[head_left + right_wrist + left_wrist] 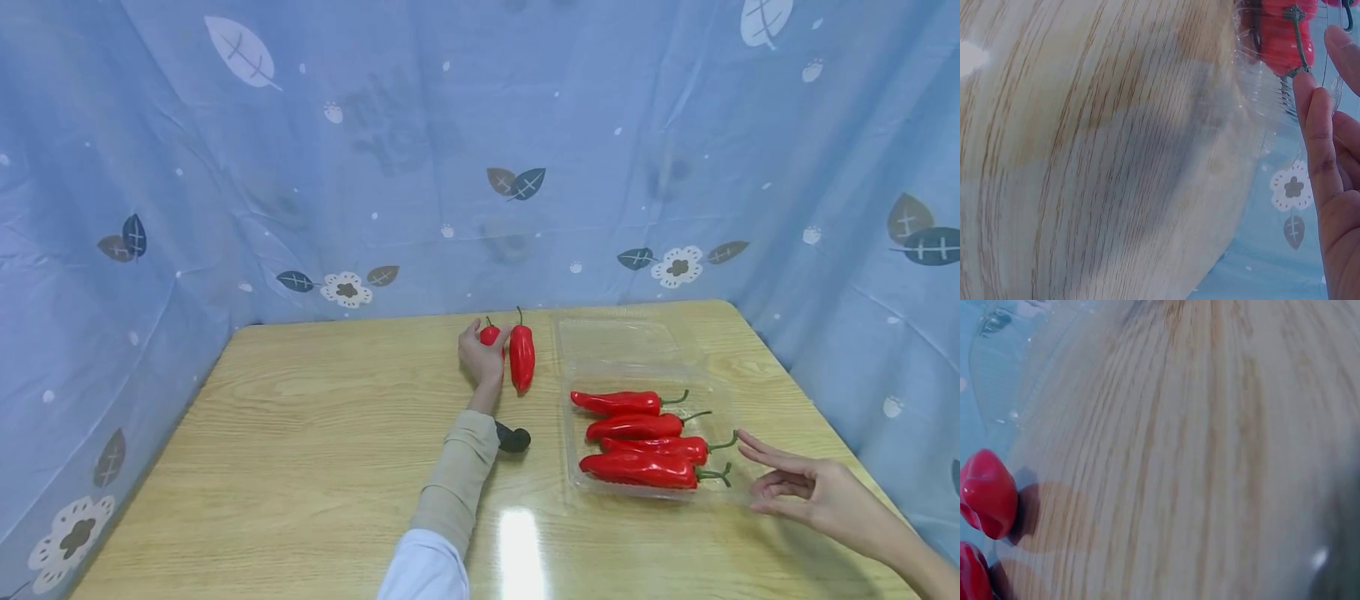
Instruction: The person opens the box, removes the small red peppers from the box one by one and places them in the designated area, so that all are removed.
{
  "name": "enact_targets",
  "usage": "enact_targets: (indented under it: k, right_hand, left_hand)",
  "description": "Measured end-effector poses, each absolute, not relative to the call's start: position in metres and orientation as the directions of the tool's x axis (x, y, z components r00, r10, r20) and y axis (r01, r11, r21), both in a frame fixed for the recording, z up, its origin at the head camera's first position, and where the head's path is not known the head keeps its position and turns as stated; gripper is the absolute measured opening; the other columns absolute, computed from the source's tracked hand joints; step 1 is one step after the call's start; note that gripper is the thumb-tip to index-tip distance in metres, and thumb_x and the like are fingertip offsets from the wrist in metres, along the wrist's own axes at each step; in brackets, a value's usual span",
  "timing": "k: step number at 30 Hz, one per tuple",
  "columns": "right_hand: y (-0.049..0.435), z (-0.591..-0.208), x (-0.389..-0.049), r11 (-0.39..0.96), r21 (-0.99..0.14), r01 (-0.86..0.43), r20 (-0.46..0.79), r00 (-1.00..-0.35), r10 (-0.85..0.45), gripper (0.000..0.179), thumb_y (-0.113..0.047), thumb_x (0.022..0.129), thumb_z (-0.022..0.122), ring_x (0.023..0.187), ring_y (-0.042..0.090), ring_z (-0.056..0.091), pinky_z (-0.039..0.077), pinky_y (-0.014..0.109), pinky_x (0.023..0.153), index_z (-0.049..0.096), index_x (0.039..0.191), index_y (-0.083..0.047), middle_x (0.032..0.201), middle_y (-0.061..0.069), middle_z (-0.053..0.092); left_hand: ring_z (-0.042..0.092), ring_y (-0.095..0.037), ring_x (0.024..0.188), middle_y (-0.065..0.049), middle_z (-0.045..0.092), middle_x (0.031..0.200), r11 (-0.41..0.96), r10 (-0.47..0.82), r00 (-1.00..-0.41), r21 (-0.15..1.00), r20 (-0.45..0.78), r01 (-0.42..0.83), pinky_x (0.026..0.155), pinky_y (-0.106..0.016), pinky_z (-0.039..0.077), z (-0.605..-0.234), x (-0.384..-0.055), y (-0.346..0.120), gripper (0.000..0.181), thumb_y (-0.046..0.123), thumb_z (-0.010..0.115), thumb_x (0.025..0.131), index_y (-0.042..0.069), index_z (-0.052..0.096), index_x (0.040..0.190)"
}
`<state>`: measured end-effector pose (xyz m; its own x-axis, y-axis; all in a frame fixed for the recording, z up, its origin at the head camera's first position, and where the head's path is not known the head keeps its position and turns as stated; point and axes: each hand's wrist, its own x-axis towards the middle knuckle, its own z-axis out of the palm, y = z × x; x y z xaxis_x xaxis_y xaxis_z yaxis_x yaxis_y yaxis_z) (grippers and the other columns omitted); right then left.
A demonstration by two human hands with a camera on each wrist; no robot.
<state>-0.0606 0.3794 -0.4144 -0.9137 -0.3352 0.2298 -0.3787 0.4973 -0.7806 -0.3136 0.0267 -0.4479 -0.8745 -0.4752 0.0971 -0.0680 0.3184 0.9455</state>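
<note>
At the back of the table my left hand (481,357) has its thumb and fingers around a red chili pepper (490,335), whose lower part the hand mostly hides. Just right of it lies another red chili pepper (522,358), its stem pointing to the back. Rounded red ends of two peppers (988,494) show at the left edge of the left wrist view. A clear plastic box (573,467) holds several red peppers (637,468) with green stems to the right. Beside its right end my right hand (810,492) hovers with loosely bent, parted fingers, fingertips near the stems, holding nothing.
The box's clear lid (618,340) lies folded back behind it. A small black rounded object (513,439) shows beside my left sleeve (461,467). A blue patterned curtain (420,167) surrounds the wood-grain table (300,450) at the back and sides.
</note>
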Motion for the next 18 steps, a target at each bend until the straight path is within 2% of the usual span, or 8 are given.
enact_targets:
  k: [4, 8, 11, 15, 18]
  right_hand:
    - [0.380, -0.414, -0.063, 0.495, -0.781, -0.381, 0.225, -0.911, -0.346, 0.084, 0.015, 0.072, 0.073, 0.082, 0.006, 0.067, 0.051, 0.015, 0.065, 0.039, 0.146, -0.007, 0.131, -0.029, 0.049]
    - [0.379, -0.412, -0.063, 0.506, -0.785, -0.357, 0.203, -0.920, -0.334, 0.082, 0.013, 0.073, 0.073, 0.083, 0.007, 0.067, 0.052, 0.016, 0.065, 0.039, 0.145, -0.004, 0.130, -0.029, 0.049]
    - [0.379, -0.411, -0.062, 0.514, -0.789, -0.336, 0.184, -0.928, -0.323, 0.081, 0.012, 0.074, 0.073, 0.083, 0.007, 0.067, 0.051, 0.016, 0.064, 0.039, 0.145, -0.004, 0.129, -0.030, 0.049]
    - [0.378, -0.410, -0.060, 0.521, -0.786, -0.334, 0.184, -0.930, -0.319, 0.082, 0.011, 0.073, 0.074, 0.082, 0.007, 0.067, 0.051, 0.016, 0.064, 0.040, 0.145, -0.006, 0.129, -0.030, 0.049]
    - [0.377, -0.411, -0.060, 0.519, -0.784, -0.341, 0.192, -0.928, -0.319, 0.082, 0.012, 0.072, 0.074, 0.082, 0.007, 0.067, 0.052, 0.016, 0.065, 0.041, 0.145, -0.006, 0.129, -0.030, 0.050]
  left_hand:
    - [0.059, -0.028, 0.111, -0.012, 0.063, 0.123, 0.333, -0.459, -0.882, 0.941, 0.112, -0.054, 0.090, -0.041, 0.050, -0.447, -0.314, 0.023, 0.056, 0.026, 0.083, 0.075, 0.007, 0.064, 0.124]
    - [0.059, -0.030, 0.110, -0.012, 0.063, 0.124, 0.319, -0.450, -0.880, 0.948, 0.154, 0.003, 0.089, -0.043, 0.050, -0.448, -0.315, 0.016, 0.053, 0.024, 0.081, 0.078, 0.006, 0.065, 0.124]
    - [0.056, -0.030, 0.116, -0.011, 0.061, 0.127, 0.264, -0.434, -0.892, 0.964, 0.128, 0.010, 0.093, -0.044, 0.048, -0.447, -0.314, 0.011, 0.049, 0.023, 0.078, 0.081, 0.007, 0.064, 0.125]
    - [0.053, -0.025, 0.120, -0.005, 0.060, 0.129, 0.187, -0.414, -0.910, 0.981, 0.027, -0.056, 0.095, -0.045, 0.045, -0.441, -0.306, 0.003, 0.045, 0.027, 0.074, 0.085, 0.017, 0.064, 0.127]
    - [0.056, -0.026, 0.115, -0.008, 0.062, 0.125, 0.125, -0.413, -0.909, 0.992, 0.057, 0.005, 0.095, -0.043, 0.046, -0.437, -0.302, -0.005, 0.039, 0.020, 0.072, 0.087, 0.012, 0.065, 0.125]
